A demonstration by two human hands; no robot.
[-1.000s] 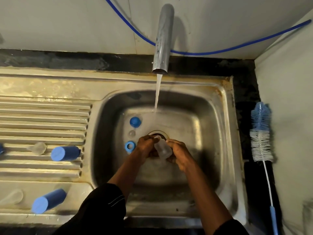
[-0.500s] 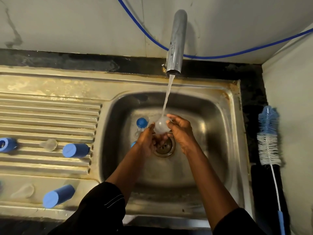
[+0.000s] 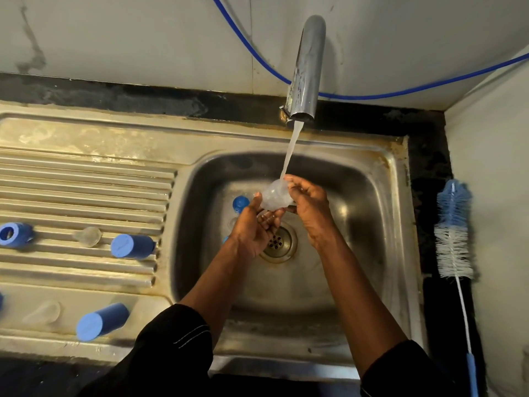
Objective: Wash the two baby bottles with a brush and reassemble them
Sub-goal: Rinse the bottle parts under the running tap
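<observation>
Over the steel sink (image 3: 380, 196), both hands hold a clear, soft bottle part (image 3: 276, 194) under the running water. My right hand (image 3: 310, 204) pinches its right side, fingers curled at the top. My left hand (image 3: 254, 224) cups it from below, palm up. A blue cap (image 3: 240, 203) lies in the basin behind my left hand. On the drainboard lie two blue bottle bodies (image 3: 132, 246) (image 3: 101, 322), a blue ring (image 3: 15, 234) and clear teats (image 3: 88, 236) (image 3: 43, 312). The bottle brush (image 3: 455, 239) lies on the right counter.
The chrome tap (image 3: 306, 70) pours into the basin above the drain (image 3: 279, 243). A blue hose (image 3: 372, 96) runs along the back wall. A white wall closes the right side, right by the brush.
Both hands lifted the clear part from near the drain up into the water stream. The view shifted slightly, bringing the blue ring on the drainboard into sight.
</observation>
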